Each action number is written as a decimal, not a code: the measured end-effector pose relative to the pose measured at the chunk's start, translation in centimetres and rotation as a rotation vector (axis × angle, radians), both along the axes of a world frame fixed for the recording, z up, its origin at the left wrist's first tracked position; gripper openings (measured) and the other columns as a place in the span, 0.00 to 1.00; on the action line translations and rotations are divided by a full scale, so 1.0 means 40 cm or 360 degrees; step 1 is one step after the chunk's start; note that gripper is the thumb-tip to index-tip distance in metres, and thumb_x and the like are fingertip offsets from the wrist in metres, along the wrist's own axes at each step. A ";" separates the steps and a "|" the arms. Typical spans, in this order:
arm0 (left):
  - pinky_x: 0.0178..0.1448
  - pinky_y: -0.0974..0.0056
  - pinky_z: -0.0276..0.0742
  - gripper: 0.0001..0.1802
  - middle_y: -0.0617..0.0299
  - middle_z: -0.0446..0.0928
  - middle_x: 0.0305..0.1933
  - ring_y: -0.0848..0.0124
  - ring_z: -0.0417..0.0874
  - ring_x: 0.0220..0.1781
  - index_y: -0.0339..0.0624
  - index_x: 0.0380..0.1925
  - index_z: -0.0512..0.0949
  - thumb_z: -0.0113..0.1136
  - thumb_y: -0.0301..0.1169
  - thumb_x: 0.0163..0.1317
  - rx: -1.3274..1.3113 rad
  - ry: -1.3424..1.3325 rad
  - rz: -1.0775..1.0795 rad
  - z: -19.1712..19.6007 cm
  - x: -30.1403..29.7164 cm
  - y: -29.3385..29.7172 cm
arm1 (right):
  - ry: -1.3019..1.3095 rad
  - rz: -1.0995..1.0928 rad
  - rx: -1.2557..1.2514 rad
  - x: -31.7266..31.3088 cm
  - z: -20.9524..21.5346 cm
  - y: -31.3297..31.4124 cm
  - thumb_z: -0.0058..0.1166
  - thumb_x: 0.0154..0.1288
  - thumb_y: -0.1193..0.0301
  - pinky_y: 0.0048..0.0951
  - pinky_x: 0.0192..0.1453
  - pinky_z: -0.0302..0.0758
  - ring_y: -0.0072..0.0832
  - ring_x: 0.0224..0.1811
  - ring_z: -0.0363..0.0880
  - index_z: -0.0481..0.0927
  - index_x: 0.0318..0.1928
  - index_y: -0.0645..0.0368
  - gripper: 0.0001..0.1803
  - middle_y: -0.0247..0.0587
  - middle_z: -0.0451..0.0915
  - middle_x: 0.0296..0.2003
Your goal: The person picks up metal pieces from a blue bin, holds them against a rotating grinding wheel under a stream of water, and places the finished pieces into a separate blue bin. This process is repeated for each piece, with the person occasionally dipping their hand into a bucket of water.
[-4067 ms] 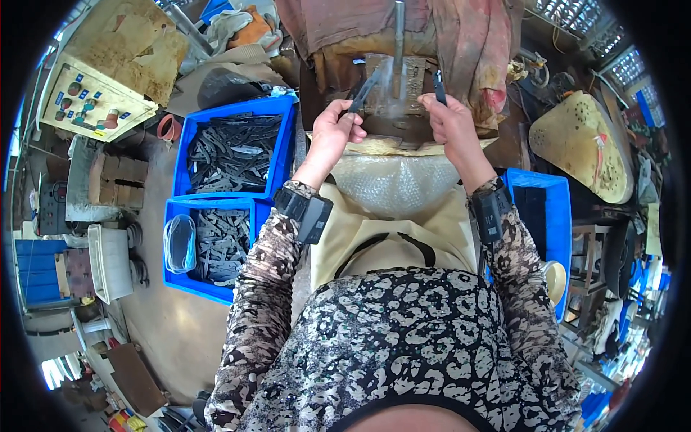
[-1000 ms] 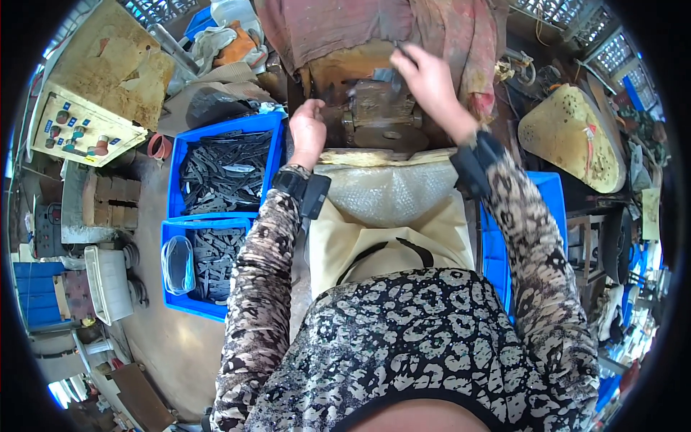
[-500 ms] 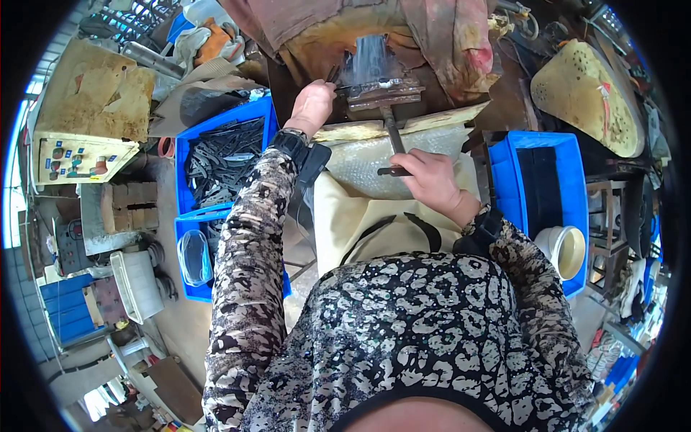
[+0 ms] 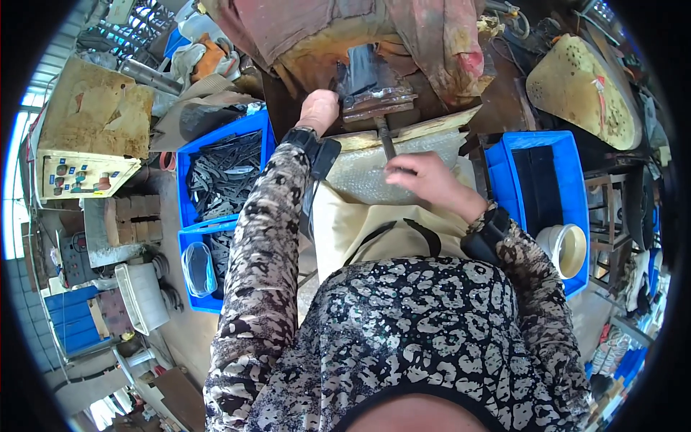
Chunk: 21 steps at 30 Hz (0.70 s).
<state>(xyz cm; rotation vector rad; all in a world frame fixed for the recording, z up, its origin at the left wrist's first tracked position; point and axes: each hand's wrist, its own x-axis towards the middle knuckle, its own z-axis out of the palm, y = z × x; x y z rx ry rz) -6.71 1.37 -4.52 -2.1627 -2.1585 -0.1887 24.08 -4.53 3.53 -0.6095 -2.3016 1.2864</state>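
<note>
My right hand [image 4: 428, 178] is closed round a short dark bar [image 4: 404, 171] at the near end of a metal rod [image 4: 386, 137]. The rod runs away from me to a rusty, flat metal holder [image 4: 378, 106]. Behind the holder is a dark grey, wet-looking block or wheel surface [image 4: 362, 68]. My left hand [image 4: 319, 111] is closed beside the left end of the holder, its fingers curled away from me. Whatever it may hold is hidden.
Blue bins [image 4: 268, 137] on my left hold many dark metal strips. On my right a blue bin [image 4: 504, 169] stands with a cream-coloured tub [image 4: 571, 252]. Stained cloth [image 4: 317, 29] hangs beyond the holder. A wooden board [image 4: 432, 126] and bubble wrap [image 4: 374, 169] lie nearer me.
My left hand has shifted slightly right and nearer the holder; a thin dark thing at its fingertips no longer shows. The spray on the grey surface has thinned. My right hand covers more of the bar.
</note>
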 end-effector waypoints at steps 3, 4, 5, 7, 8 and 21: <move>0.42 0.53 0.80 0.08 0.47 0.82 0.32 0.52 0.84 0.35 0.42 0.26 0.85 0.57 0.31 0.54 0.0056 0.0001 0.0075 0.074 0.005 -0.038 | 0.0056 -0.0486 -0.0335 -0.005 0.015 0.056 0.58 0.65 0.66 0.33 0.38 0.76 0.30 0.34 0.80 0.79 0.39 0.58 0.09 0.37 0.81 0.31; 0.42 0.53 0.80 0.08 0.47 0.82 0.31 0.52 0.84 0.35 0.42 0.25 0.84 0.58 0.31 0.54 0.0147 -0.0204 0.0136 0.097 0.015 -0.061 | 0.0081 -0.0732 -0.0504 -0.010 0.018 0.082 0.57 0.66 0.68 0.32 0.40 0.76 0.27 0.35 0.80 0.79 0.40 0.61 0.08 0.36 0.81 0.32; 0.41 0.54 0.80 0.07 0.48 0.81 0.30 0.53 0.84 0.35 0.41 0.24 0.84 0.59 0.31 0.54 0.0242 -0.0410 0.0185 0.126 0.032 -0.079 | 0.0094 -0.0743 -0.0498 -0.014 0.017 0.113 0.57 0.66 0.68 0.32 0.40 0.76 0.27 0.35 0.80 0.79 0.40 0.61 0.08 0.36 0.81 0.32; 0.41 0.54 0.80 0.07 0.48 0.81 0.30 0.53 0.84 0.34 0.40 0.24 0.84 0.60 0.31 0.53 0.0336 -0.0610 0.0233 0.186 0.069 -0.118 | 0.0599 -0.0686 -0.1405 -0.028 0.004 0.171 0.55 0.68 0.69 0.33 0.42 0.77 0.30 0.38 0.80 0.77 0.41 0.61 0.08 0.35 0.80 0.33; 0.41 0.55 0.79 0.07 0.49 0.81 0.29 0.54 0.84 0.33 0.40 0.25 0.84 0.62 0.31 0.53 0.0473 -0.0654 0.0205 0.212 0.092 -0.136 | 0.0850 -0.0631 -0.1858 -0.035 0.012 0.188 0.55 0.68 0.70 0.34 0.43 0.77 0.32 0.39 0.81 0.76 0.41 0.62 0.08 0.35 0.79 0.33; 0.37 0.60 0.78 0.08 0.51 0.79 0.29 0.57 0.80 0.27 0.36 0.36 0.83 0.62 0.25 0.57 0.0667 -0.1039 0.0091 0.284 0.274 -0.229 | 0.1432 -0.0734 -0.1792 -0.219 0.058 0.140 0.53 0.68 0.74 0.30 0.40 0.75 0.30 0.36 0.79 0.73 0.42 0.59 0.05 0.38 0.77 0.34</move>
